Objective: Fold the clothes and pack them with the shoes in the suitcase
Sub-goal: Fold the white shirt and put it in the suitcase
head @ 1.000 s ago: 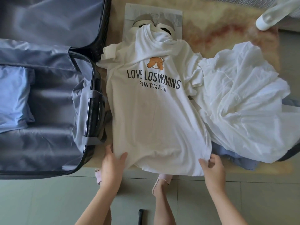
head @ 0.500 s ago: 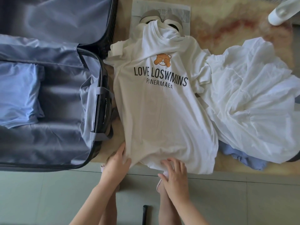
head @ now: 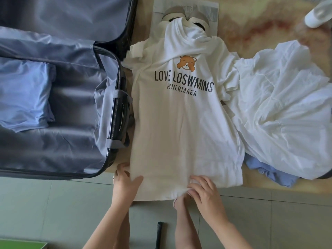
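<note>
At the lower centre, the right hand point(head: 203, 192) has been brought from the hem's right corner to its middle, where the T-shirt point(head: 183, 126) is pinched. The hem's left corner is kept pinched by the left hand point(head: 125, 178). A fold is judged imminent. The T-shirt is spread on a patterned mat point(head: 251, 24) over grey tiles point(head: 53, 203), beside the open suitcase point(head: 75, 141). The shoes point(head: 173, 12) are partly covered at the top.

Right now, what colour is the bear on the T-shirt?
The bear on the T-shirt is orange-brown; head view shows it best.
</note>
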The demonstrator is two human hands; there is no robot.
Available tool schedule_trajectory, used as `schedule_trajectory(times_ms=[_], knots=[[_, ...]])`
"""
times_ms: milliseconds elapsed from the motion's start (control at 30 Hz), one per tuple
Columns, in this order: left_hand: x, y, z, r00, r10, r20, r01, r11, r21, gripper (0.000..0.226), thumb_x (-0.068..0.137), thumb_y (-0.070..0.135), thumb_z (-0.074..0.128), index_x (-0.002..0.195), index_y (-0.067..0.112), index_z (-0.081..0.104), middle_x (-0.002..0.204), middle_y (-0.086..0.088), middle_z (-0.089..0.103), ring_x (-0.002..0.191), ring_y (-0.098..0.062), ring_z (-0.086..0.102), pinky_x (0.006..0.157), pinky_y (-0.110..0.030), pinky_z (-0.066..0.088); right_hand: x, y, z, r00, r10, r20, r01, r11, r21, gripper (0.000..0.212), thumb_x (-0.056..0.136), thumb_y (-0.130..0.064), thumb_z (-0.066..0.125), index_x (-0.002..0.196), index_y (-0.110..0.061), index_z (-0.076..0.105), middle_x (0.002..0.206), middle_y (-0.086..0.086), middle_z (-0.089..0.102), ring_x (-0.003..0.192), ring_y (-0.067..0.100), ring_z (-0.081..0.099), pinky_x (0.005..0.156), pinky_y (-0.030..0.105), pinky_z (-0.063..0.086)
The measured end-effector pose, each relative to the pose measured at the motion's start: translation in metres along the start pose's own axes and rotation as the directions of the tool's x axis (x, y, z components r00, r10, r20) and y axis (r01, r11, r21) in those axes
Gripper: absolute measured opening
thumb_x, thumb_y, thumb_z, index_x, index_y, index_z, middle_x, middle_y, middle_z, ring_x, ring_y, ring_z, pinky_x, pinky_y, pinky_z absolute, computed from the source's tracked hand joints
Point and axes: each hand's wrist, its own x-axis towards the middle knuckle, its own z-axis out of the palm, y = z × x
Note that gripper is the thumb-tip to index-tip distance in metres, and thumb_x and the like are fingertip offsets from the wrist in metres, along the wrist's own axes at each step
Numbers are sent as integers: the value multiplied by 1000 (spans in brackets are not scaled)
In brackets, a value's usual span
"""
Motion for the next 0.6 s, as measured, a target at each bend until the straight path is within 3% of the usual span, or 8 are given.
schedule_trajectory(times_ms=[67,133,200,233,300,367,467,600], knots=[[2,-1,2,985,-164,44,168,980,-111,66,78,37,74,128,10,41,119,-8,50,117,-32,47,92,-39,40,-3,-4,0,999,23,47,-23,1000,-1,29,91,-37,45,97,-22,69,124,-4,58,118,18,46,99,31,36],[3,0,1,963,-262,69,271,933,-235,73,87,60,51,136,8,38,137,-14,43,128,-31,40,102,-40,33,-4,-9,2,997,38,71,-39,999,8,30,91,-37,43,101,-25,69,129,-3,53,122,18,43,101,28,33],[0,4,-1,962,-257,90,273,903,-332,76,90,60,24,144,8,34,145,-18,36,133,-33,35,107,-41,30,-2,-14,2,996,53,76,-55,998,23,29,91,-34,43,100,-25,69,130,-1,53,121,18,43,102,27,33],[-2,6,-2,964,-257,74,266,892,-366,69,93,52,21,145,9,34,145,-18,37,132,-33,37,106,-41,32,0,-16,2,996,55,73,-57,998,24,29,91,-33,42,98,-24,69,129,-1,53,120,18,44,101,27,33],[-2,7,-3,961,-272,44,268,881,-391,42,101,33,31,133,9,47,135,-19,46,115,-32,46,94,-39,39,2,-19,2,996,56,65,-57,998,15,29,90,-30,42,96,-23,69,126,-1,55,117,18,46,99,28,37],[-1,6,-3,969,-247,12,231,885,-404,21,93,25,53,113,17,55,126,-22,51,98,-32,51,80,-37,42,4,-21,2,997,63,54,-65,998,21,28,89,-27,42,95,-20,68,123,-1,55,113,18,48,96,28,39],[-2,1,1,975,-220,16,200,851,-486,41,67,31,71,105,30,55,124,-18,52,110,-34,54,97,-50,45,8,-22,1,996,78,36,-79,996,31,29,88,-26,41,92,-18,69,118,0,58,110,18,49,95,28,37],[-11,1,7,966,-258,32,237,821,-520,49,75,24,75,121,16,59,118,-15,59,106,-36,58,94,-52,48,19,-29,0,993,116,22,-118,989,89,31,88,-24,40,95,-18,69,118,-2,60,110,20,52,95,27,37]])
